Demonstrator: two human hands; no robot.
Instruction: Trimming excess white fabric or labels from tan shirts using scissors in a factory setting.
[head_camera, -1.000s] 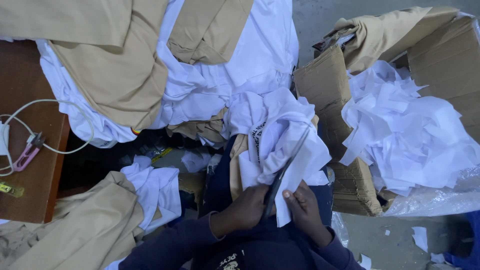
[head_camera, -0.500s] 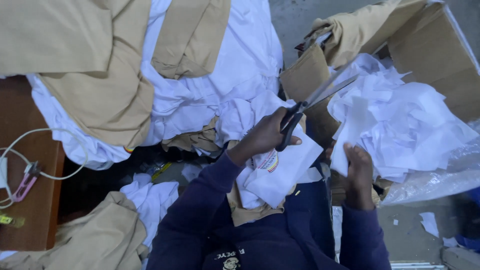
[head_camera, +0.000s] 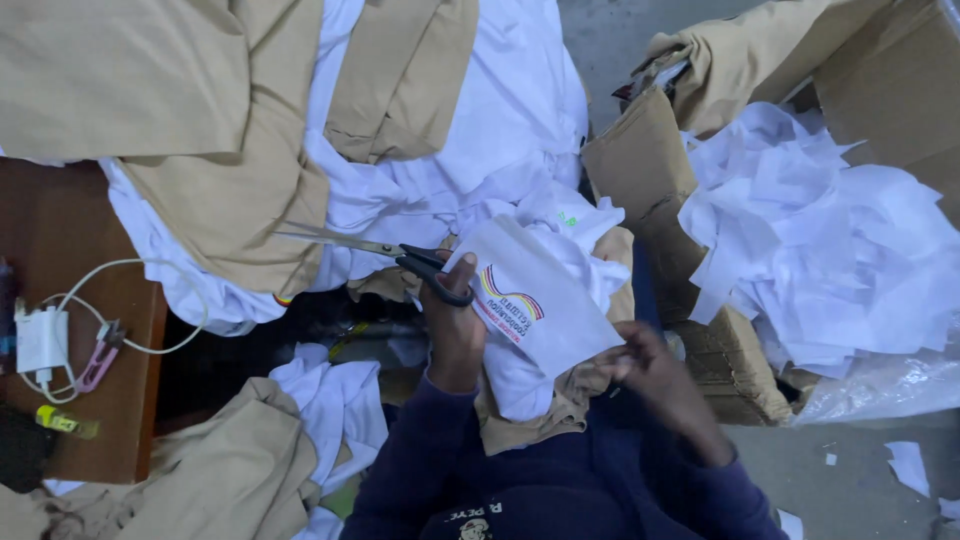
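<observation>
A: Grey concrete floor (head_camera: 860, 470) below, a dark brown wooden table (head_camera: 70, 330) at the left edge of view, and in between a heap of white and khaki cloth pieces (head_camera: 300, 150) that spills past the table's far right corner.

B: Where do the hands stand?

A: The left hand (head_camera: 455, 335) is clenched through the black loops of a pair of steel-bladed scissors (head_camera: 385, 252), blades pointing left over the heap and shut or almost shut, biting nothing. The right hand (head_camera: 655, 375) pinches the lower right edge of a white rectangular fabric patch with a striped colour print (head_camera: 535, 310), held up over the lap, just right of the scissor handles.

B: How far along does the work look?

A: Judging by the torn brown cardboard box (head_camera: 650, 190) on the right, already piled high with white offcuts (head_camera: 820, 240), a good deal of trimming is done. The patch in hand has clean straight sides, so it seems near finished. The heap ahead is large, so plenty is left.

B: Room to move?

A: Tight. The box wall stands close by the right hand, and cloth crowds the lap on both sides. On the table's near right corner lie a white charger with its coiled cable (head_camera: 45, 340) and small pink snips (head_camera: 100, 355), well apart from both hands. The open room is above the lap.
</observation>
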